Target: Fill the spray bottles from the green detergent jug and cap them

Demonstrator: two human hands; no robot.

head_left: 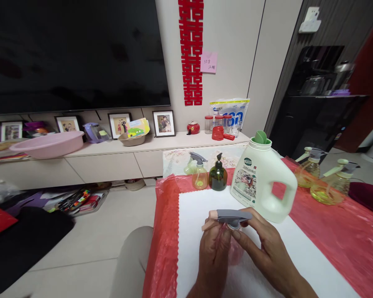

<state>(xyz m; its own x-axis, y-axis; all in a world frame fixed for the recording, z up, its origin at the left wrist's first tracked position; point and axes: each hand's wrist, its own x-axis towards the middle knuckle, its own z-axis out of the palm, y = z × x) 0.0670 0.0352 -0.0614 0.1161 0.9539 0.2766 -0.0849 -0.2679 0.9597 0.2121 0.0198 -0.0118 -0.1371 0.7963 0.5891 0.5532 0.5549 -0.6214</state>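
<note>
A pink spray bottle (235, 251) with a grey and pink spray head (231, 217) stands over the white mat (191, 248). My left hand (214, 252) is wrapped round the bottle's left side and neck. At the right of the neck, my right hand (264, 248) has its thumb and fingers closed on the spray head. Just behind is a large pale green jug (257, 178) with a green cap piece (260, 137) in its mouth. A dark green pump bottle (218, 177) and a yellow spray bottle (200, 177) stand to its left.
Two yellowish spray bottles (329, 188) (309, 171) stand on the red plastic cover (357, 223) at the right. Behind, a long cabinet (112, 161) holds photo frames, a pink basin (49, 145) and red-lidded jars (219, 123). My knee shows left of the table.
</note>
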